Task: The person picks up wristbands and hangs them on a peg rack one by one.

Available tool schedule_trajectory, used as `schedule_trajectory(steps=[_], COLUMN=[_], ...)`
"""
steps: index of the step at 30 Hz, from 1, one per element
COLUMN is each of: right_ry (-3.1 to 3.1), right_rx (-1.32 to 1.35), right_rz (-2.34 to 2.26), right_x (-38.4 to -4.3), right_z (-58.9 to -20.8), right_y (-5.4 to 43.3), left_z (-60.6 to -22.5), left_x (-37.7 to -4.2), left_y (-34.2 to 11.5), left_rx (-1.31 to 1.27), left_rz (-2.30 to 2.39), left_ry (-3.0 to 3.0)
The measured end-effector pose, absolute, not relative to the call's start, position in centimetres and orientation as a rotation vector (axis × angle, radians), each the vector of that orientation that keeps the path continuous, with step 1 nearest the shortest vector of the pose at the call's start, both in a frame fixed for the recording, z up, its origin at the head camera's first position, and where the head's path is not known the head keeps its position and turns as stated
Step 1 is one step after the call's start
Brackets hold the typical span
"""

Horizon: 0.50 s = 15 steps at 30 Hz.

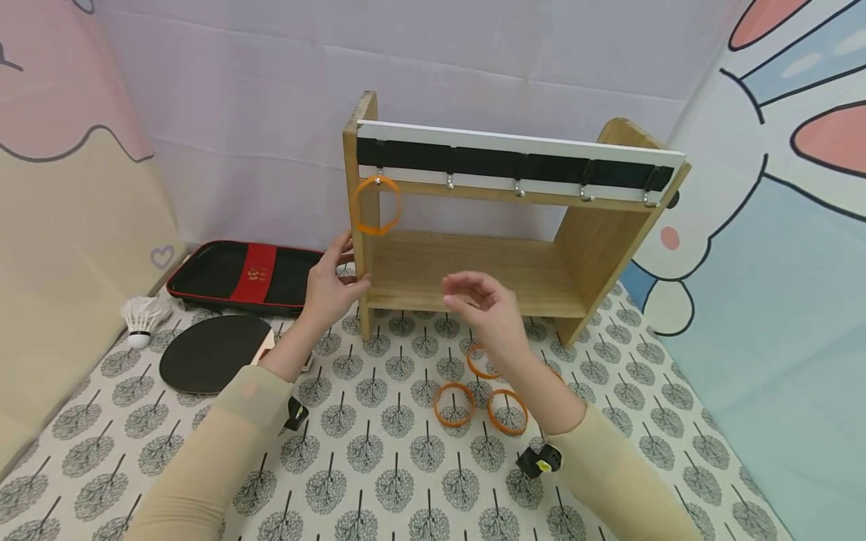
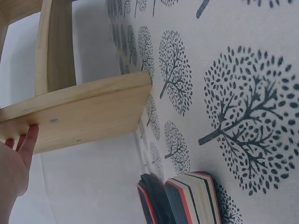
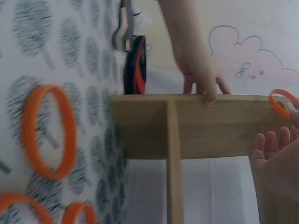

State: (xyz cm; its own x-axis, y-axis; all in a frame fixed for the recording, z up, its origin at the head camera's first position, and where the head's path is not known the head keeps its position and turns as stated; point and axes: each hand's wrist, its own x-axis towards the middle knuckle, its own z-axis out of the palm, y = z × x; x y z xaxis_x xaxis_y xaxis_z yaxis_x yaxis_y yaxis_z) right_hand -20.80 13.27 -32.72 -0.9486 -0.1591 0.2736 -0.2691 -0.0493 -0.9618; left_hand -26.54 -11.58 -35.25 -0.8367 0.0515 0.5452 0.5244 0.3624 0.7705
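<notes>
A wooden rack (image 1: pixel 473 270) with a row of metal hooks (image 1: pixel 518 188) stands on the tree-print cloth. One orange ring (image 1: pixel 376 204) hangs on the leftmost hook. My left hand (image 1: pixel 345 274) holds the rack's left side panel, thumb on the front edge and fingers on the outer face (image 2: pixel 21 154). My right hand (image 1: pixel 473 297) hovers in front of the shelf, fingers loosely curled, holding nothing. Beneath its wrist, three orange rings (image 1: pixel 454 404) lie on the cloth. The right wrist view shows the rack (image 3: pixel 210 126), the left hand (image 3: pixel 201 70), the hanging ring (image 3: pixel 282 102) and a loose ring (image 3: pixel 49 130).
A black table tennis paddle (image 1: pixel 210 353), a black and red case (image 1: pixel 246 276) and a white shuttlecock (image 1: pixel 140 319) lie left of the rack. Printed backdrop walls close in the left, back and right sides.
</notes>
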Motion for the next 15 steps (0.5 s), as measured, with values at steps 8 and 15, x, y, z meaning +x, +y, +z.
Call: schedule_trajectory(steps=[8, 15], right_ry=[-2.494, -2.655], right_rx=[0.62, 0.851], right_rz=[1.648, 1.123], right_x=[-19.5, -19.2], right_z=[-36.1, -39.6], right_y=[16.3, 18.3], left_z=[-35.2, -35.2], left_x=[-26.6, -26.5], left_y=[-11.6, -11.6], left_rx=[-0.505, -0.515], left_rz=[-1.504, -1.506], left_ry=[-2.178, -2.179])
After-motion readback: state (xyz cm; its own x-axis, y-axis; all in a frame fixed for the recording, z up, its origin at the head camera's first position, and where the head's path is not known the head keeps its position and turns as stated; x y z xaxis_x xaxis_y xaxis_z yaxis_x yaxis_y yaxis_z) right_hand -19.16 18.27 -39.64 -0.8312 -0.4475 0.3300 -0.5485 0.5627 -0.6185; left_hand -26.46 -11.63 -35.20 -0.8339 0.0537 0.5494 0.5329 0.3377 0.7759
